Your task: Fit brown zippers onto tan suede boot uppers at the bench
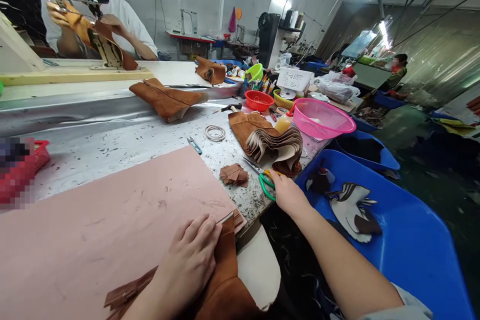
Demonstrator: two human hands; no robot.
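Note:
My left hand [197, 250] lies over the edge of a brown suede piece [225, 280] on the pink board [150, 190], its fingers bent and close together. Part of the suede, with a pale inner side, hangs past the board's edge. Under my left forearm are brown strips with a zipper [129, 290]. At the table's right edge my right hand [287, 192] is closed on the handles of scissors [267, 184], one green and one yellow, with the blades pointing left. Small brown scraps [234, 175] lie left of the blades, and stacked suede pieces [266, 140] sit behind them.
Blue tubs [408, 230] with leather pieces stand at the right. On the table are small snips [195, 145], a white coil [215, 133], a pink basket [322, 119] and a red bowl [258, 100]. Across the table a person works at a sewing machine [108, 50].

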